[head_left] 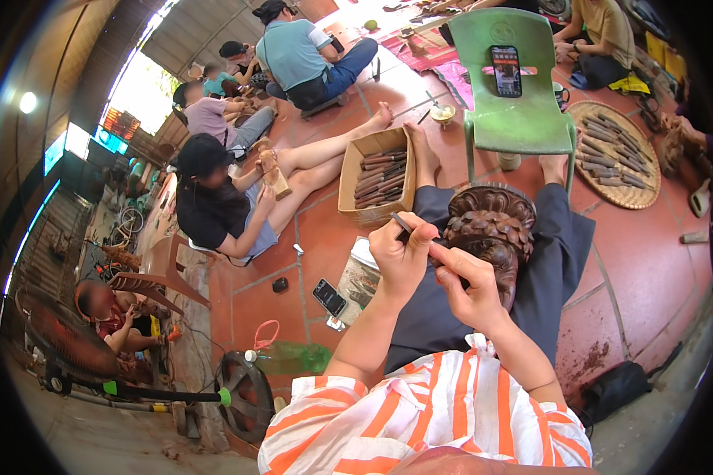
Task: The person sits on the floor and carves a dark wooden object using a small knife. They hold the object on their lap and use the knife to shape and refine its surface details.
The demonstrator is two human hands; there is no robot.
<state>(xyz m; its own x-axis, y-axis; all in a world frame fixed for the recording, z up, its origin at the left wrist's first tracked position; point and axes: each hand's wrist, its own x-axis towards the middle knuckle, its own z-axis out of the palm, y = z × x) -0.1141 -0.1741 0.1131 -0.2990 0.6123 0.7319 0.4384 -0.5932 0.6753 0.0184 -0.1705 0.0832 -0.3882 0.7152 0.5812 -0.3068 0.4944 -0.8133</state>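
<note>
Two hands grasp one slim dark tool [402, 225]: left hand [398, 253] closed around it at ten o'clock, right hand [474, 289] at four. Just beyond, at one o'clock, carved brown wood [491, 228] sits between the legs [558, 245]. Farther, a cardboard box [376, 216] of slim tools [382, 176] stands at eleven, a green chair [523, 136] at one.

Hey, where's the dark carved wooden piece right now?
In the head view, the carved wooden piece is right of centre, between the wearer's dark-trousered legs, just beyond the right hand and below the green chair.
</note>
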